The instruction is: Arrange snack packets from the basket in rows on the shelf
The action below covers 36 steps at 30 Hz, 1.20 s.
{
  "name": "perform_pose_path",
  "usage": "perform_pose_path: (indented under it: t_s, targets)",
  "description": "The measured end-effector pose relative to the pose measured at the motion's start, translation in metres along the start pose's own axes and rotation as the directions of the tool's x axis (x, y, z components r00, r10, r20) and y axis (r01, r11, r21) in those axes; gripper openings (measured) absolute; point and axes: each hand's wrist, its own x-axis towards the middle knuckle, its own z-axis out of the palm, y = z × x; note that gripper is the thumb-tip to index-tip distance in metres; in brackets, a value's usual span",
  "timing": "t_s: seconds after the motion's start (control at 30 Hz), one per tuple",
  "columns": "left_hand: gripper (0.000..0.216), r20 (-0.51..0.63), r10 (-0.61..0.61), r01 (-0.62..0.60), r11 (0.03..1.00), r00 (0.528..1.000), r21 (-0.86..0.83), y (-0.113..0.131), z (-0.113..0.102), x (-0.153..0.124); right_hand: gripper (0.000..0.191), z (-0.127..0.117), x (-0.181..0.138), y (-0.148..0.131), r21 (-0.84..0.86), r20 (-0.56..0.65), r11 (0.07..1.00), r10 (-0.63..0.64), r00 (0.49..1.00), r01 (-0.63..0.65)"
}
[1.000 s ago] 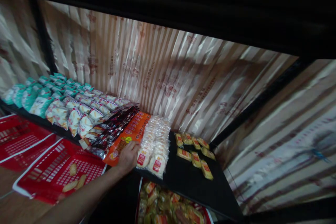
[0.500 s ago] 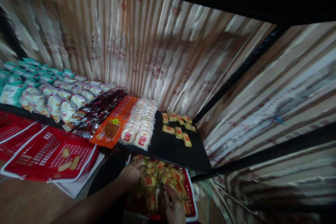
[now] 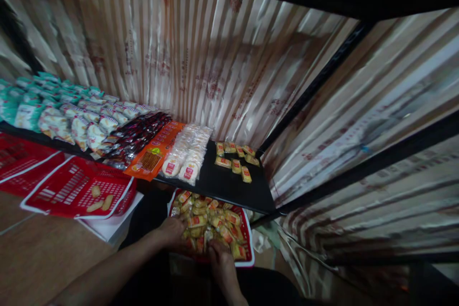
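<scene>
A red basket (image 3: 250,241) with a white rim stands at my knees, filled with small yellow snack packets (image 3: 198,221) in clear wrappers with orange-red labels. My left hand (image 3: 173,230) reaches over the basket's left side. Its fingertips meet the packets there, dim and blurred, and whether they grip one I cannot make out. At the near side of the basket, my right hand (image 3: 221,254) is closed, its fingers curled down against the packets. What lies between those fingers is hidden. Several matching packets (image 3: 235,166) lie loosely on the black shelf (image 3: 229,191) just beyond the basket.
Left along the shelf lie round white packets (image 3: 181,160), an orange bag (image 3: 154,153), dark shiny packs (image 3: 138,136), white bags (image 3: 86,124) and green-white bags (image 3: 30,110). Another red basket (image 3: 68,186) holds a few pale pieces. Black posts (image 3: 315,86) and striped sheeting (image 3: 215,57) enclose the shelf.
The view has shifted, so the basket and shelf sit higher and further left. My left hand has drawn back toward the basket's near left edge. My right hand remains at the near packets.
</scene>
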Motion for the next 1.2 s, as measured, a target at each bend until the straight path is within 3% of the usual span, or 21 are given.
perform_pose_path:
  t_s: [0.1,0.27,0.47,0.63,0.93,1.07,1.2]
  targets:
    - [0.047,-0.005,-0.024,0.024,0.999,1.000,-0.028,0.000,0.009,-0.002,0.035,-0.001,-0.009,0.002,0.028,0.037,1.000,0.000,0.999,-0.001]
    - [0.036,-0.038,-0.107,0.103,0.991,0.994,-0.081,-0.004,0.019,-0.001,0.033,-0.006,-0.015,-0.003,0.018,0.109,1.000,-0.003,0.994,0.001]
    - [0.030,-0.179,-0.160,0.132,0.978,0.971,-0.158,-0.002,0.019,-0.016,0.031,-0.010,-0.013,-0.012,-0.008,0.152,0.999,-0.047,0.987,0.049]
    - [0.034,-0.297,-0.247,0.168,0.949,0.922,-0.267,-0.002,0.014,-0.025,0.031,-0.010,-0.014,-0.010,-0.061,0.177,0.995,-0.065,0.982,0.076]
    - [0.028,-0.245,-0.287,0.211,0.932,0.926,-0.295,0.003,0.009,-0.015,0.035,0.001,-0.017,-0.005,-0.166,0.201,0.983,-0.048,0.978,0.082]
    - [0.022,-0.256,-0.258,0.164,0.927,0.932,-0.336,-0.002,0.011,-0.011,0.036,0.008,-0.013,0.002,-0.115,0.260,0.986,-0.089,0.961,0.123]
    - [0.022,-0.254,-0.269,0.166,0.918,0.929,-0.361,-0.002,0.011,-0.004,0.034,0.015,-0.010,0.007,-0.059,0.241,0.992,-0.092,0.966,0.109]
